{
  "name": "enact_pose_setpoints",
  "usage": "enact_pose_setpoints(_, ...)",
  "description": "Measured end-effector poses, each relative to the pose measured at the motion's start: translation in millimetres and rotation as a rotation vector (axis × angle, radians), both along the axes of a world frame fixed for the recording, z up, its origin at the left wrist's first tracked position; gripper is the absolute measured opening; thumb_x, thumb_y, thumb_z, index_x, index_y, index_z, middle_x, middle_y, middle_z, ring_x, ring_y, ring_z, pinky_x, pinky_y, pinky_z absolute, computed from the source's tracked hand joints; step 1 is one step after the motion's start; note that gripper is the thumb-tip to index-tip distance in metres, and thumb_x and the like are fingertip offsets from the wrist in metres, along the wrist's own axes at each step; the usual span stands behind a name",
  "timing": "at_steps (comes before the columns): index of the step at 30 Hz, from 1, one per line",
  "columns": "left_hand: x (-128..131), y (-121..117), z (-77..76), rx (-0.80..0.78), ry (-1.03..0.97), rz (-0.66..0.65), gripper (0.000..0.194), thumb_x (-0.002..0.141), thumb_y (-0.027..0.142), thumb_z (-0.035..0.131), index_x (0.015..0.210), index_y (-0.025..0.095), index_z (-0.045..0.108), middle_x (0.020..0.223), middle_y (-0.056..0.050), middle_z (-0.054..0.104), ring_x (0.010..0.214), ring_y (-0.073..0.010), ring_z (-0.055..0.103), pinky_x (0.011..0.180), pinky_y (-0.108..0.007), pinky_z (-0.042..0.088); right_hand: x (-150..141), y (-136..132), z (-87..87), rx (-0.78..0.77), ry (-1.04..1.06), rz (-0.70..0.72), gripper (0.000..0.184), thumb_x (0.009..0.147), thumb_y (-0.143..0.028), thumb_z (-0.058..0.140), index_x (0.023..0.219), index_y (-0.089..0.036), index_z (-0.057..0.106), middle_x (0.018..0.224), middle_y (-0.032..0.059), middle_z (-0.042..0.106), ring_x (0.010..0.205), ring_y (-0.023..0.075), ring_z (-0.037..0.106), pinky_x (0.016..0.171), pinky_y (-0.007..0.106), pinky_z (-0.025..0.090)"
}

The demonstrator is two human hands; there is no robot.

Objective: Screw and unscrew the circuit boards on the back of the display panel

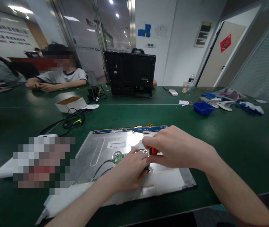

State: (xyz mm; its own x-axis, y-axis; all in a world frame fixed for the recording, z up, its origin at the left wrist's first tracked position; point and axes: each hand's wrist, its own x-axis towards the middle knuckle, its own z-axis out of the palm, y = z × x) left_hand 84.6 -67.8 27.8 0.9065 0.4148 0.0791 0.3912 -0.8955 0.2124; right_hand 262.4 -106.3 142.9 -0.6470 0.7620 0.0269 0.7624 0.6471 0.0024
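Observation:
A flat metal display panel (pixel 96 145) lies on the table in front of me, with a blue circuit strip (pixel 127 130) along its far edge. My right hand (pixel 172 146) is closed around the orange-and-black handle of a screwdriver (pixel 153 150), held over the middle of the panel; its tip is hidden. Close against it, my left hand (pixel 131 168) rests on the panel with curled fingers, and what they grip is hidden. A small green circuit board (pixel 119 158) shows beside my left fingers, partly covered, with black wires (pixel 103 164) running off it.
Black cables (pixel 71 121) and an open white box (pixel 70 104) are at the left. A black monitor frame (pixel 131 72) stands at the back. On the right are a blue tray (pixel 203 107) and gloves (pixel 250 107). A co-worker (pixel 63 75) sits across the table.

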Motion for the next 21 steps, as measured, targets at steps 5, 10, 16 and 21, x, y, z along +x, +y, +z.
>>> enact_pose_setpoints(5,-0.1,-0.4,-1.4,0.018,-0.009,0.017,0.014,0.082,0.013,0.054,0.094,0.018,0.06,0.101,-0.008,0.066,0.096,-0.0266,0.059,0.092,-0.043,0.041,1.2,-0.6,-0.3,-0.019,0.021,0.059,0.012,0.09,-0.032,0.054,0.091,-0.021,0.059,0.085,0.0024,0.068,0.072,0.0176,0.061,0.053,0.029,0.026)
enact_pose_setpoints(10,-0.4,1.6,-3.4,-0.014,-0.013,-0.013,0.016,0.083,0.013,0.054,0.096,0.018,0.061,0.104,-0.009,0.065,0.1,-0.0271,0.058,0.091,-0.042,0.042,-0.7,-2.6,-0.2,-0.066,0.063,0.106,0.008,0.088,-0.021,0.054,0.096,-0.02,0.054,0.092,0.0031,0.068,0.077,0.0165,0.06,0.057,0.027,0.03)
enact_pose_setpoints(16,-1.0,0.3,-1.2,0.013,-0.009,-0.003,0.011,0.079,0.011,0.058,0.087,0.018,0.061,0.103,-0.006,0.067,0.1,-0.0273,0.059,0.093,-0.043,0.041,-2.4,-0.1,0.1,0.004,-0.004,-0.022,0.013,0.092,-0.034,0.055,0.096,-0.022,0.054,0.076,0.0008,0.067,0.064,0.0165,0.059,0.052,0.028,0.024)
enact_pose_setpoints(21,-0.2,1.5,-1.2,-0.013,-0.006,-0.019,0.012,0.081,0.013,0.056,0.09,0.019,0.061,0.1,-0.007,0.066,0.097,-0.026,0.059,0.094,-0.042,0.041,3.0,-2.0,0.8,-0.091,0.07,0.085,0.017,0.088,-0.028,0.058,0.102,-0.022,0.053,0.093,0.0024,0.069,0.076,0.0175,0.061,0.056,0.027,0.03)
